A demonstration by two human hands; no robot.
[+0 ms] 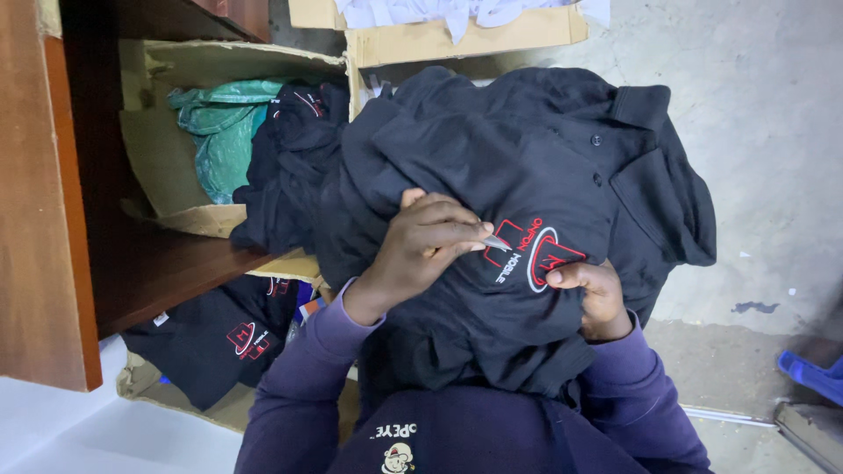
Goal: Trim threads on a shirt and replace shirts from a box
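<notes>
Clearly, the concrete floor [773, 132] takes up the right side of our view, and a brown wooden shelf unit [53, 202] fills the left. Draped over our lap lies a black polo shirt [527, 158], its collar and buttons turned toward the floor side and a red and white embroidered emblem [536, 254] facing up at us. On the shelf board we see an open cardboard box [167, 158] holding a green plastic bag [224, 132] and a heap of more black shirts [285, 167], which touches the shirt on our lap. Another cardboard box [457, 37] with white cloth [439, 10] in it sits beyond the shirt. Under the shelf, one more black shirt with a red emblem [219, 338] lies on flattened cardboard.

Our purple sleeves [290, 395] come up from the bottom edge. Our left hand [426, 246] rests on top of the shirt, fingers curled tight around a small metal tool [493, 240] whose tip lies at the left edge of the emblem. Our right hand [593, 294] grips the cloth just below the emblem, thumb pressed on its lower rim and the other fingers tucked beneath the fabric. At the far right, near the bottom, a blue slipper [812, 376] lies on the floor.
</notes>
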